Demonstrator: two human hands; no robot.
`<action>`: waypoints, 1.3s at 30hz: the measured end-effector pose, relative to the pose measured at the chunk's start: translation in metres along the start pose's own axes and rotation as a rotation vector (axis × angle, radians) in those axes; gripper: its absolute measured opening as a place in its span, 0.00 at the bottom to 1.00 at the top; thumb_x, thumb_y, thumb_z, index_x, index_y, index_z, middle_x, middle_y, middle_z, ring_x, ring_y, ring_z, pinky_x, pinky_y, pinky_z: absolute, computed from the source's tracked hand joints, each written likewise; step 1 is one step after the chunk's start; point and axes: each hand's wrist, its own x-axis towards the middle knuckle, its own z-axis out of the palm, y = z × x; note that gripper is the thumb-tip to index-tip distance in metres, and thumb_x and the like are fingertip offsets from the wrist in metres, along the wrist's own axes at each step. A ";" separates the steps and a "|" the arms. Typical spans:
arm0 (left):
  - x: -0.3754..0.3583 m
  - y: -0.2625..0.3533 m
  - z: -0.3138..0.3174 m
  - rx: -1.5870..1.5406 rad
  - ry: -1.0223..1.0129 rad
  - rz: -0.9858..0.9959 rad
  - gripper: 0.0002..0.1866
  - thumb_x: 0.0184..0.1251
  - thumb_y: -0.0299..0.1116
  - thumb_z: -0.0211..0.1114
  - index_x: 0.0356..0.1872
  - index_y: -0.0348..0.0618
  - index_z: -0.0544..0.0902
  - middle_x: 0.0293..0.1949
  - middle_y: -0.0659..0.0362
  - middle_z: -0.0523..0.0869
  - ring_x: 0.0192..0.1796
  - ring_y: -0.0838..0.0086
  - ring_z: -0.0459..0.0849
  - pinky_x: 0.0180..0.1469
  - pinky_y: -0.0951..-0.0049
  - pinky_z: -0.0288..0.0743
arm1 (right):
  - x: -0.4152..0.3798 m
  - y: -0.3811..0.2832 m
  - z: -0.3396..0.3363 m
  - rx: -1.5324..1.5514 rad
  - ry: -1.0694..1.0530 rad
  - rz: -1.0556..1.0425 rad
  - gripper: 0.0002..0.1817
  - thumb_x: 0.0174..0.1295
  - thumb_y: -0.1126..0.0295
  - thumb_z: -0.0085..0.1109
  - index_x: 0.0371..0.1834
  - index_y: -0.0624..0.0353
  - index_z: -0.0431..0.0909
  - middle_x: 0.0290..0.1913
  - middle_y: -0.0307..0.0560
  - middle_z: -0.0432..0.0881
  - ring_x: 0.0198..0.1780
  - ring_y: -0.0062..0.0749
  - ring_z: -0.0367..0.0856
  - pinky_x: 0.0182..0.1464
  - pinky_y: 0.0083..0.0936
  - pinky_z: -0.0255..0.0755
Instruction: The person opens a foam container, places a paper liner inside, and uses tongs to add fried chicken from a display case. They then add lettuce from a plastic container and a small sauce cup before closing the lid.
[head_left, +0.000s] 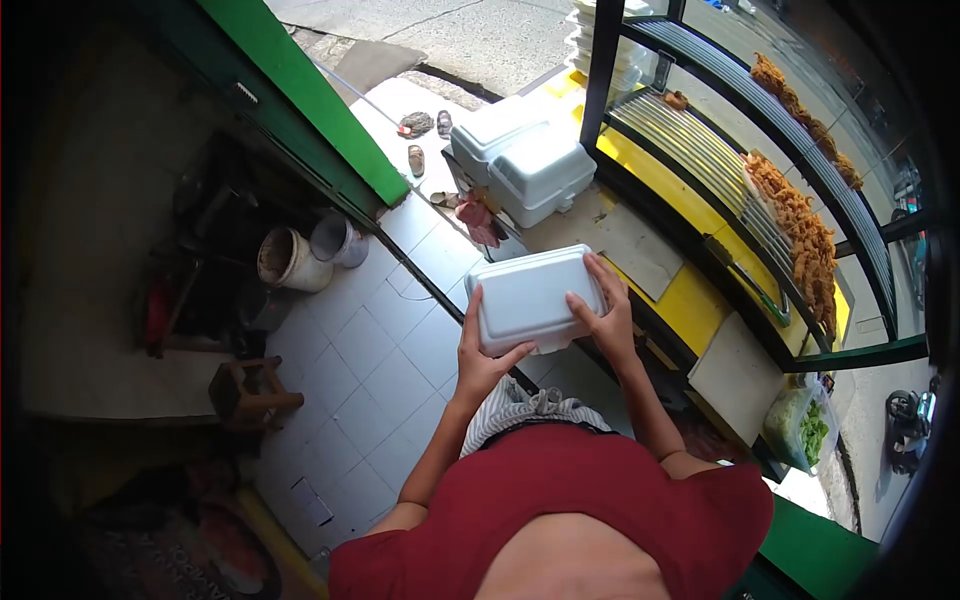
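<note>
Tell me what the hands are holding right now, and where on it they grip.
Both hold one closed white foam box: the left hand grips its near left end, the right hand its right end, fingers wrapped over the edge.

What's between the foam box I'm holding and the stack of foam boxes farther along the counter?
In the head view, a pinkish crumpled bag lies between the held foam box and the stack.

Single head-worn view, steeply downward, close over hands and counter [640, 250].
</note>
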 end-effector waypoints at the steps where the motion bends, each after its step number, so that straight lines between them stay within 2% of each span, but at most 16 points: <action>1: 0.007 0.001 -0.018 -0.016 0.027 -0.007 0.55 0.45 0.25 0.77 0.74 0.48 0.50 0.65 0.50 0.65 0.63 0.62 0.71 0.62 0.63 0.73 | 0.010 -0.006 0.019 -0.002 -0.022 -0.012 0.31 0.53 0.67 0.65 0.64 0.57 0.72 0.67 0.50 0.68 0.64 0.42 0.63 0.68 0.35 0.55; 4: 0.031 0.010 -0.061 -0.129 0.130 -0.052 0.52 0.47 0.29 0.78 0.73 0.46 0.53 0.63 0.48 0.68 0.62 0.62 0.73 0.61 0.64 0.73 | 0.041 -0.024 0.066 0.052 -0.059 -0.029 0.29 0.54 0.69 0.62 0.64 0.54 0.72 0.68 0.49 0.68 0.65 0.42 0.63 0.69 0.36 0.54; 5: 0.042 0.009 -0.075 -0.095 0.139 -0.012 0.51 0.48 0.28 0.76 0.73 0.46 0.53 0.62 0.48 0.68 0.61 0.62 0.73 0.60 0.64 0.74 | 0.050 -0.030 0.079 0.055 -0.061 -0.030 0.29 0.55 0.69 0.62 0.64 0.53 0.73 0.68 0.49 0.68 0.65 0.43 0.63 0.69 0.36 0.54; 9: 0.093 0.015 -0.116 -0.099 0.110 -0.032 0.51 0.49 0.28 0.76 0.73 0.46 0.52 0.63 0.48 0.66 0.62 0.62 0.72 0.60 0.64 0.74 | 0.093 -0.053 0.113 0.070 -0.036 -0.022 0.26 0.57 0.68 0.60 0.62 0.52 0.74 0.68 0.49 0.68 0.66 0.44 0.62 0.70 0.37 0.53; 15: 0.198 0.014 -0.135 -0.167 -0.021 0.020 0.52 0.49 0.29 0.76 0.73 0.46 0.51 0.64 0.46 0.64 0.63 0.60 0.71 0.60 0.62 0.75 | 0.173 -0.063 0.127 0.041 0.054 -0.020 0.22 0.58 0.68 0.59 0.58 0.51 0.77 0.68 0.49 0.68 0.68 0.43 0.60 0.71 0.39 0.52; 21: 0.318 0.015 -0.119 -0.261 -0.244 0.103 0.50 0.51 0.28 0.75 0.73 0.45 0.50 0.64 0.44 0.63 0.63 0.59 0.71 0.60 0.62 0.75 | 0.253 -0.053 0.116 -0.033 0.225 0.024 0.21 0.58 0.67 0.60 0.57 0.51 0.78 0.69 0.50 0.67 0.70 0.45 0.59 0.71 0.40 0.52; 24: 0.375 0.023 -0.104 -0.260 -0.371 0.029 0.50 0.51 0.30 0.75 0.73 0.44 0.50 0.64 0.44 0.64 0.63 0.60 0.71 0.60 0.62 0.75 | 0.283 -0.045 0.108 -0.105 0.311 0.062 0.21 0.58 0.66 0.60 0.56 0.51 0.79 0.69 0.53 0.65 0.70 0.46 0.59 0.71 0.41 0.51; 25: 0.394 0.016 -0.098 -0.235 -0.407 0.068 0.49 0.52 0.32 0.74 0.72 0.43 0.51 0.63 0.44 0.65 0.63 0.59 0.71 0.61 0.62 0.73 | 0.294 -0.041 0.107 -0.120 0.343 0.074 0.20 0.58 0.66 0.60 0.56 0.52 0.79 0.69 0.54 0.65 0.70 0.46 0.59 0.71 0.41 0.51; 29: 0.469 0.000 -0.068 -0.148 -0.513 0.154 0.46 0.55 0.35 0.73 0.71 0.42 0.54 0.64 0.45 0.64 0.64 0.59 0.69 0.62 0.63 0.71 | 0.337 -0.007 0.098 -0.238 0.402 0.124 0.21 0.58 0.64 0.61 0.56 0.49 0.79 0.69 0.57 0.63 0.69 0.51 0.59 0.71 0.43 0.51; 32: 0.512 -0.003 -0.044 -0.198 -0.602 0.084 0.46 0.54 0.35 0.73 0.71 0.42 0.54 0.64 0.45 0.64 0.64 0.59 0.68 0.62 0.62 0.71 | 0.372 0.014 0.091 -0.365 0.440 0.183 0.21 0.58 0.62 0.61 0.57 0.47 0.79 0.68 0.60 0.63 0.68 0.53 0.59 0.70 0.43 0.50; 33: 0.531 -0.021 -0.033 -0.186 -0.612 0.140 0.46 0.54 0.35 0.74 0.71 0.42 0.55 0.63 0.45 0.65 0.64 0.59 0.69 0.62 0.62 0.72 | 0.384 0.020 0.088 -0.353 0.455 0.204 0.21 0.58 0.61 0.61 0.57 0.46 0.78 0.67 0.61 0.63 0.68 0.54 0.59 0.70 0.43 0.51; 36: 0.566 -0.023 -0.009 -0.227 -0.698 0.002 0.46 0.54 0.36 0.74 0.71 0.42 0.55 0.63 0.45 0.64 0.64 0.59 0.69 0.61 0.63 0.73 | 0.414 0.042 0.079 -0.340 0.499 0.320 0.21 0.58 0.60 0.61 0.57 0.46 0.77 0.67 0.61 0.62 0.68 0.54 0.58 0.70 0.43 0.51; 39: 0.596 -0.048 0.020 -0.240 -0.756 0.084 0.46 0.54 0.37 0.74 0.71 0.42 0.55 0.63 0.44 0.64 0.65 0.59 0.69 0.61 0.63 0.74 | 0.433 0.074 0.073 -0.444 0.564 0.338 0.21 0.58 0.61 0.61 0.56 0.49 0.77 0.64 0.58 0.67 0.66 0.53 0.61 0.69 0.40 0.54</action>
